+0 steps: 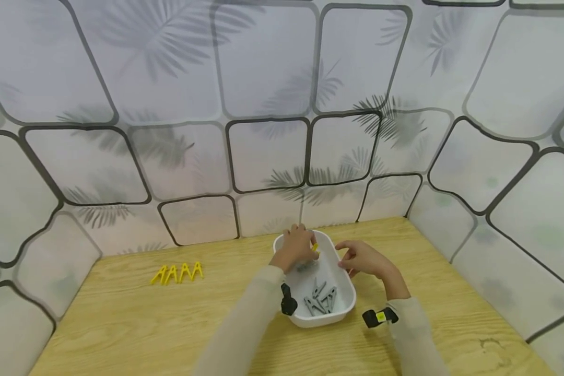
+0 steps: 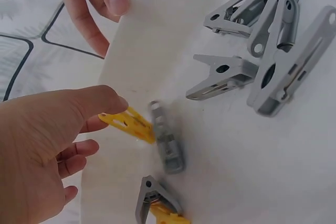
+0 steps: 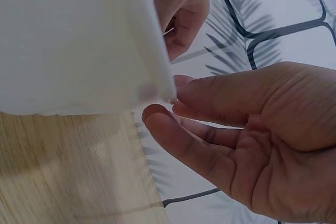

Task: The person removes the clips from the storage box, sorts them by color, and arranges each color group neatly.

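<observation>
My left hand (image 1: 296, 246) is inside the white plastic tub (image 1: 328, 256), near its far left end. Thumb and fingers pinch a yellow clothespin (image 2: 125, 123), whose tip meets a blurred gray clothespin (image 2: 169, 148) in the left wrist view. Below that lies another gray clothespin (image 2: 144, 198), overlapping a yellow clothespin (image 2: 169, 217). Several gray clothespins (image 1: 320, 302) are heaped at the tub's near end. On the tub's right side my right hand (image 1: 365, 258) holds the rim; thumb and fingers meet at its edge in the right wrist view.
Several yellow clothespins (image 1: 177, 273) stand in a row on the wooden table (image 1: 136, 324), left of the tub. A patterned curtain-like covering (image 1: 268, 156) rises behind the table and along both sides.
</observation>
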Motion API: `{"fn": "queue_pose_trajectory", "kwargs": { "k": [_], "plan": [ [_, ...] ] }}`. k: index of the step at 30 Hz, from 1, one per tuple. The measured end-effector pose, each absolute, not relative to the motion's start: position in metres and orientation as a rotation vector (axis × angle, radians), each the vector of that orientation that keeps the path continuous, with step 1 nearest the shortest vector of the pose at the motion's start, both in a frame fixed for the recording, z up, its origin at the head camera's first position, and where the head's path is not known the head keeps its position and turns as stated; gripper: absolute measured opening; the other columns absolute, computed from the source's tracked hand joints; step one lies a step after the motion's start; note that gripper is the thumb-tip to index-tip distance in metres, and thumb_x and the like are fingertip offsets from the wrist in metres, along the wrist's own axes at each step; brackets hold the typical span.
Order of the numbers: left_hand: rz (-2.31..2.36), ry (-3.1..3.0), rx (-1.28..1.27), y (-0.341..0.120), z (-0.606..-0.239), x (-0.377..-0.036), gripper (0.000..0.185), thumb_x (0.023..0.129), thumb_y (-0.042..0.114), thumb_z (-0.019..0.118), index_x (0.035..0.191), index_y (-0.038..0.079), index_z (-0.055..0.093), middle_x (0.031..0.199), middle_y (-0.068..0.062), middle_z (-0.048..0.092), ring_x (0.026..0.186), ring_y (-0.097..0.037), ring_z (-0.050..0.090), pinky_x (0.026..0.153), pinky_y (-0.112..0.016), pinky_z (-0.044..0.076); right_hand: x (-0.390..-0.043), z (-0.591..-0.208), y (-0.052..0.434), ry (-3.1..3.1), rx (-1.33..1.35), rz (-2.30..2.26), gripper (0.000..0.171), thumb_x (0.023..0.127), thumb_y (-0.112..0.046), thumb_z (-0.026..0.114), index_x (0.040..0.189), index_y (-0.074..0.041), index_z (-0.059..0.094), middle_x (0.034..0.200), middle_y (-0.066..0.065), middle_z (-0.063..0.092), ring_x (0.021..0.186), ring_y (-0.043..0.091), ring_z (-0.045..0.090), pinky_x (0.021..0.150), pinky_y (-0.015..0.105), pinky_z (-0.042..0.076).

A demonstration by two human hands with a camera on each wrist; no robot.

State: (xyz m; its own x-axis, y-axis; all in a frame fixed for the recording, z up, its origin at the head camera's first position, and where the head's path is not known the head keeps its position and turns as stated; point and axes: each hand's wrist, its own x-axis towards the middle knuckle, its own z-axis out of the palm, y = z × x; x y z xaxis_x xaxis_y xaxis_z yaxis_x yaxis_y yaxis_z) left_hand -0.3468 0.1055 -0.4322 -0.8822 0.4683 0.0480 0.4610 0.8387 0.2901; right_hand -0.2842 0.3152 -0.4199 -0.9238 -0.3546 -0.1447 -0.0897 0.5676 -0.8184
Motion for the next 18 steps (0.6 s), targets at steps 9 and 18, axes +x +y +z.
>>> {"fn": "queue_pose_trajectory", "kwargs": {
  "k": [9,18],
  "plan": [
    [0.577,3.010,0.821,0.092,-0.419,-0.343,0.031,0.083,0.033,0.082,0.105,0.018,0.067,0.120,-0.010,0.057,0.112,-0.030,0.045,0.098,-0.051,0.033,-0.283,-0.418,0.314,2.511,-0.357,-1.275,0.052,0.096,-0.002,0.064,0.142,0.014,0.045,0.090,0.020,0.069,0.072,0.019,0.069,0.073,0.047,0.061],
    [0.745,3.085,0.969,0.066,-0.406,-0.332,0.033,0.084,0.031,0.080,0.109,0.018,0.063,0.110,-0.007,0.058,0.098,-0.023,0.039,0.088,-0.044,0.026,-0.281,-0.416,0.313,2.515,-0.361,-1.268,0.054,0.096,-0.003,0.064,0.142,0.015,0.044,0.089,0.018,0.069,0.073,0.019,0.069,0.074,0.049,0.061]
  ]
}}
